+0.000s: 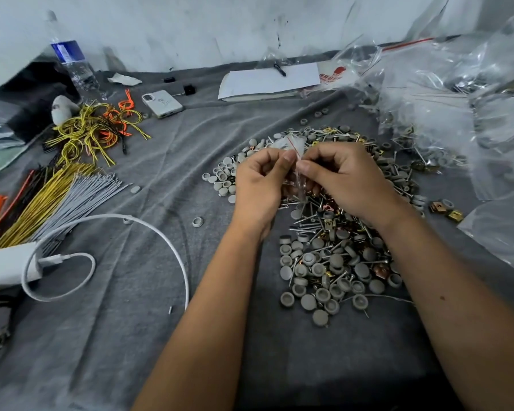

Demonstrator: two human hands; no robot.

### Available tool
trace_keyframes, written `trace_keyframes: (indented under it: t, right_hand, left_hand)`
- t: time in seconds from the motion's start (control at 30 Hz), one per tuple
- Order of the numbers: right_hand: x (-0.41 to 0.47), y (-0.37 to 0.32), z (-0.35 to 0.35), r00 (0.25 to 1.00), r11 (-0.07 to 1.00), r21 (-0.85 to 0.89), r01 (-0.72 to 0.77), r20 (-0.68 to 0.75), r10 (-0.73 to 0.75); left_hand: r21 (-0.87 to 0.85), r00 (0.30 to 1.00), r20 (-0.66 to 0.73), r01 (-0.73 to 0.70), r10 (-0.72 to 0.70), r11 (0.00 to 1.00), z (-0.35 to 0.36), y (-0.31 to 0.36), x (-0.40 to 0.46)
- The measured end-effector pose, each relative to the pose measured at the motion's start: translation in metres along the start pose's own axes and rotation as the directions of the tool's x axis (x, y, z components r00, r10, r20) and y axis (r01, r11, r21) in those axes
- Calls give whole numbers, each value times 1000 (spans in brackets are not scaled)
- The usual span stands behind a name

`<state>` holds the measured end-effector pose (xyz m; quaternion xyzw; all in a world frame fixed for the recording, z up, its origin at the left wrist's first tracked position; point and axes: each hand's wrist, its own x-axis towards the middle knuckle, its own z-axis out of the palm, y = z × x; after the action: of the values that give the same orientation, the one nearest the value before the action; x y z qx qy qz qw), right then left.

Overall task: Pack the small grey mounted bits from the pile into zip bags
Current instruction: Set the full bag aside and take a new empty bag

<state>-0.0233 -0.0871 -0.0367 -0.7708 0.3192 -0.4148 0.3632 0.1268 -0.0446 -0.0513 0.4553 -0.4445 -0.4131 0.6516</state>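
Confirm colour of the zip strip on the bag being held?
Red, on the clear zip bag pinched by both hands; head view.

Left hand [258,179] and right hand [343,179] pinch a zip bag [298,166] above the pile [330,253].

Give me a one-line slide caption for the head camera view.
Both hands, left hand and right hand, pinch a small zip bag above the pile of grey bits.

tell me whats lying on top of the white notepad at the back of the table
A dark pen lies on the white notepad near its far edge. Crumpled clear plastic bags overlap its right end, so whatever is on that corner cannot be seen.
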Motion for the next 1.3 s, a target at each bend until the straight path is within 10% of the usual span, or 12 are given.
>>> trace_keyframes:
  t: [0.47, 1.03, 1.3]
  right_hand:
    - [-3, -3, 10, 993, 971, -234, 44, -100, -69]
    - [3, 5, 4, 903, 875, -463, -142, -423, -77]
    - [-1, -4, 14, 937, 942, -335, -16, -334, -103]
  left_hand:
    - [460, 990, -3, -126, 143, 879, 6, -5, -3]
    - [639, 927, 14, -297, 375, 710, 13, -10, -3]
    - [570, 901, -100, -295, 421, 767, 15, -7, -7]
